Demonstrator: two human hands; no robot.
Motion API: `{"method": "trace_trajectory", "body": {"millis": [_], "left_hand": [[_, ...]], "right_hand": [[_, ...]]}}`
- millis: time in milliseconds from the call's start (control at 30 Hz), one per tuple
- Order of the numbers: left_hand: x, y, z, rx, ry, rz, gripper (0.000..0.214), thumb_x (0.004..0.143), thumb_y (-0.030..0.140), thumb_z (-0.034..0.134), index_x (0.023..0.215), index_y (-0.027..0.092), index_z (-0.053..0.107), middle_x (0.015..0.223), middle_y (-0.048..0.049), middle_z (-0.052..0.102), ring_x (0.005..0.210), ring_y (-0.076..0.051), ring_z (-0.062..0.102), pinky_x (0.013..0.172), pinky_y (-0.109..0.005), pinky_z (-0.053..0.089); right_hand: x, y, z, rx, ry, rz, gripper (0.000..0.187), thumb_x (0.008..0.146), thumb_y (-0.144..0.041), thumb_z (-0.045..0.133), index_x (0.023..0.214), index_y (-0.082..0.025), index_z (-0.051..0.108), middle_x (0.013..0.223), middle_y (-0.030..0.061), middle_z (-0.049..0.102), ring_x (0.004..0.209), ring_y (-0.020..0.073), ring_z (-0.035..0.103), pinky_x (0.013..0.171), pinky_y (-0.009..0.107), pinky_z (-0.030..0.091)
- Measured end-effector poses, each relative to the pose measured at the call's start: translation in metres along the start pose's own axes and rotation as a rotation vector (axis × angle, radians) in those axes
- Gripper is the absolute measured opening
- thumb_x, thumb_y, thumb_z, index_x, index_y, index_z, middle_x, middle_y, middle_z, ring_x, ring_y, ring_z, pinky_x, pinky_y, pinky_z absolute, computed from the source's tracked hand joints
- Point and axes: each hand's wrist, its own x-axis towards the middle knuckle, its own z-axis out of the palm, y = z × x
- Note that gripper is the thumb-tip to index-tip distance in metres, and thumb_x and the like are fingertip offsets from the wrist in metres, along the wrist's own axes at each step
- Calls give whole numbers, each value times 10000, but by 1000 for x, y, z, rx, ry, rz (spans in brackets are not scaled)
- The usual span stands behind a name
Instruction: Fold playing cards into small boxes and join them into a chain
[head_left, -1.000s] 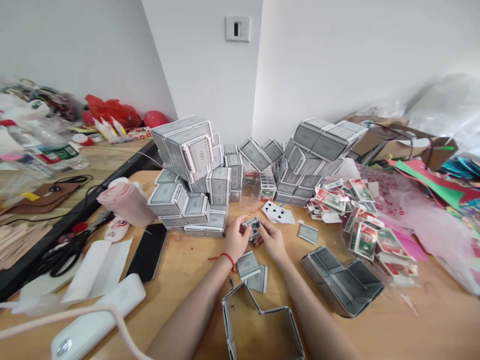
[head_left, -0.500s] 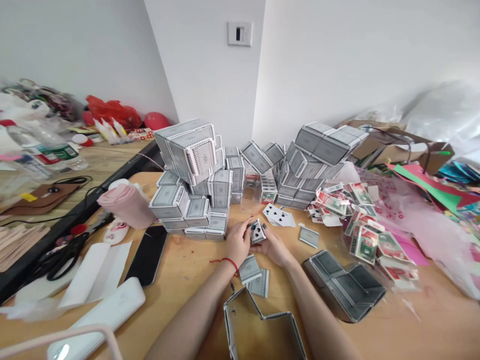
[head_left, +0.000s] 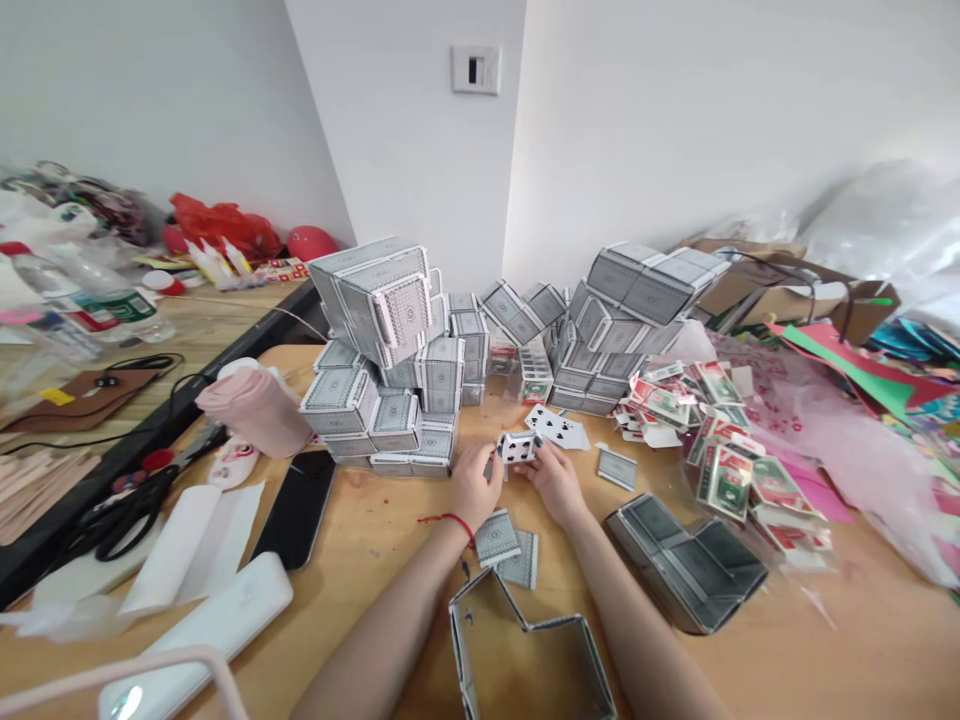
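Playing card now turned nearly level, pinched between left hand and right hand.

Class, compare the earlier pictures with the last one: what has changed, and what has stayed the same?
The card has been turned: its spotted face now shows more fully, wider than tall, between the left hand and right hand. Both hands are still on it. The phone and the two face-down cards have stayed put.

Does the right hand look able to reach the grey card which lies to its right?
Probably yes: the grey card lies close by, with only tabletop between, though the right hand holds another card together with the left hand.
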Motion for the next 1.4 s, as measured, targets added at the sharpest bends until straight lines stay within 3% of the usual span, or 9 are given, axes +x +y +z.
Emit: {"method": "trace_trajectory", "body": {"millis": [167,267,367,467,667,833,1067,1200,1400], "left_hand": [[-2,6,-1,-20,-50,16,185,789,211,433,911,188,570,829,-60,617,805,-165,571,749,-279,439],[-2,10,-3,-49,-77,39,238,787,212,444,996,188,554,864,-60,621,818,-161,572,769,-283,443],[-2,12,-5,-104,-105,29,255,780,212,461,1020,190,545,894,-60,619,831,-161,569,782,-294,447],[-2,13,-4,-173,-139,17,256,778,224,475,1024,186,534,918,-57,614,831,-156,569,757,-293,464],[-1,10,-1,-261,-86,-118,317,777,214,482,1093,182,480,975,-59,605,803,-140,582,700,-271,490],[2,6,-1,-223,-9,-105,295,789,169,453,1072,215,519,1055,-51,583,944,-153,551,797,-290,465],[1,-2,4,-298,29,-202,183,819,211,424,932,178,564,896,-46,641,807,-139,604,727,-276,493],[3,1,2,-284,18,-113,185,806,173,430,919,190,575,964,-43,632,901,-144,590,779,-286,490],[1,2,-1,-156,42,52,245,780,136,458,960,220,601,973,-34,645,926,-150,590,847,-322,474]], "right_hand": [[0,0,0,-59,69,-50,281,712,-366,589,958,-244,533,825,3,609,707,156,587,712,346,482],[-3,1,2,-261,109,-153,380,718,-375,567,1072,-245,517,950,23,605,826,177,569,752,330,456],[-3,2,0,-485,190,-289,383,710,-381,560,1047,-200,564,1020,52,590,941,196,516,817,318,411],[-1,2,-5,-593,235,-323,343,717,-407,540,938,-153,611,904,68,611,825,193,525,736,310,427],[-2,4,-5,-600,130,-227,317,761,-452,479,807,-166,607,636,24,593,528,146,501,500,265,406],[-5,2,0,-443,17,-110,276,728,-450,544,787,-188,605,564,0,565,452,131,490,447,263,411],[-8,-2,6,10,-232,139,278,706,-420,587,804,-165,636,725,37,631,642,167,566,590,306,475],[-10,-3,9,88,-248,182,233,708,-355,609,850,-173,642,800,34,646,721,161,583,701,318,470],[-9,-1,6,99,-232,157,148,711,-300,618,798,-182,635,721,5,627,650,120,571,661,270,475]]}}
